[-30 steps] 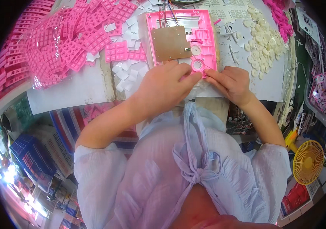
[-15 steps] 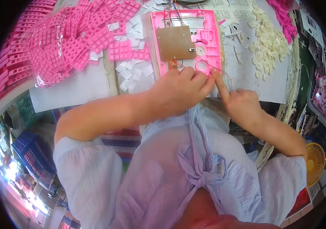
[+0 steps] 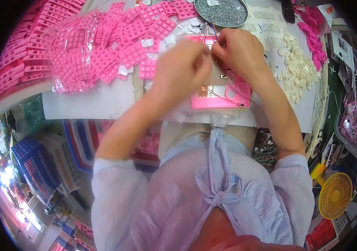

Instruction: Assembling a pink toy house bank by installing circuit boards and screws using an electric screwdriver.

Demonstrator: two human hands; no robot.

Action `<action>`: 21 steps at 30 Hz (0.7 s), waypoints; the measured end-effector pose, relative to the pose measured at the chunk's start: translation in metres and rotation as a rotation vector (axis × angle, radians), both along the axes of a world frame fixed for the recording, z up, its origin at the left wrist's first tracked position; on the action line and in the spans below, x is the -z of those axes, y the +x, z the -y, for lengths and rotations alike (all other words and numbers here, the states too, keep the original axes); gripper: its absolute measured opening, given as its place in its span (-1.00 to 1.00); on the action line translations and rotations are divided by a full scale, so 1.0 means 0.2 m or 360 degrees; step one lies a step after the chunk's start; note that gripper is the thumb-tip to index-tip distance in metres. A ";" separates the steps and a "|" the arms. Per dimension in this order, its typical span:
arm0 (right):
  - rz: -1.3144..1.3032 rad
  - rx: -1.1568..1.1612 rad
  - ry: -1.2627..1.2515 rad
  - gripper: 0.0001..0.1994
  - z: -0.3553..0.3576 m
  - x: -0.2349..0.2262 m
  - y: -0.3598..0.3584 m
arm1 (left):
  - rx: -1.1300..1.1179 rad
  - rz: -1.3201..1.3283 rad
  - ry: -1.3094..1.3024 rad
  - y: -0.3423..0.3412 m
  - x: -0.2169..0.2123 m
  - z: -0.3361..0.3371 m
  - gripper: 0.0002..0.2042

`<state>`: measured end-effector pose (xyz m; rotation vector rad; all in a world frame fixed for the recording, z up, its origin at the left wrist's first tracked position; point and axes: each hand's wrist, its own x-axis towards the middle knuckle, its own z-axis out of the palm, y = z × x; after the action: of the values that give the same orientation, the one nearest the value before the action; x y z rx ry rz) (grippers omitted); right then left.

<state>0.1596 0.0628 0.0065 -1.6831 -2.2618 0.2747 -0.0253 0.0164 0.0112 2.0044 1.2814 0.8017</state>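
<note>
A pink plastic housing [image 3: 220,102] lies on the table before me, with a brown circuit board [image 3: 217,78] over its middle. Thin wires run across its near part, beside a round opening. Over the far end, my right hand [image 3: 243,52] is closed, its fingertips pinched at a thin dark wire [image 3: 214,30] that rises from there. My left hand [image 3: 180,69] hovers at the housing's left side, fingers curled and smeared by motion; whether it holds anything does not show. Both hands cover much of the housing's far half.
Pink keypad pieces [image 3: 120,54] heap up at left, some in a clear bag [image 3: 72,54], among white paper squares [image 3: 147,42]. A round tray [image 3: 224,12] of small metal parts stands behind the housing. Cream discs [image 3: 297,71] and pink strips [image 3: 312,42] lie at right.
Both hands have moved from the housing's near end to its far end. My right forefinger, stretched out before, is now bent into a pinch. The view has shifted, showing more of the round tray.
</note>
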 end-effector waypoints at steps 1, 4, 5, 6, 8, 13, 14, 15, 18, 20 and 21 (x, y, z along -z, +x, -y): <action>-0.0050 0.0017 0.0011 -0.74 0.00 0.01 0.00 | -0.0179 -0.0050 0.0254 0.00 0.04 -0.10 -0.76; -0.0554 0.0085 -0.0148 -0.80 0.06 -0.01 0.01 | -0.0270 -0.0265 0.0579 0.03 0.15 -0.25 -0.72; -0.0782 0.0117 -0.0237 -0.81 0.08 -0.01 0.02 | -0.0268 -0.0365 0.0588 0.04 0.16 -0.27 -0.70; -0.0769 -0.0042 -0.0089 -0.83 0.09 0.01 0.03 | -0.0259 -0.0346 0.0575 0.04 0.17 -0.28 -0.71; -0.0742 -0.0341 0.0206 -0.85 0.12 0.04 0.05 | -0.0224 -0.0310 0.0543 0.05 0.19 -0.29 -0.74; -0.0492 -0.0950 0.0230 -0.80 0.13 -0.01 0.11 | -0.0066 -0.0047 0.0528 0.03 0.20 -0.33 -0.83; -0.0537 -0.1040 0.0148 -0.79 0.10 -0.04 0.17 | -0.0034 0.0001 0.0579 0.02 0.19 -0.33 -0.84; -0.0581 -0.1130 0.0065 -0.78 0.08 -0.07 0.21 | -0.0009 -0.0057 0.0711 0.01 0.18 -0.33 -0.85; -0.0666 -0.0474 0.0539 -0.81 0.04 -0.12 0.17 | 0.0056 -0.0194 0.0946 0.02 0.14 -0.31 -0.87; -0.0693 -0.0384 0.0376 -0.81 0.04 -0.07 0.17 | 0.0074 -0.0242 0.0951 0.05 0.11 -0.27 -0.89; -0.0707 -0.0344 0.0297 -0.80 0.05 -0.03 0.18 | 0.0058 -0.0213 0.0906 0.05 0.11 -0.26 -0.88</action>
<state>0.1960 0.0528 0.0118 -1.1498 -2.0554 0.4243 -0.0153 0.0676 -0.0115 2.5538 1.1707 1.1255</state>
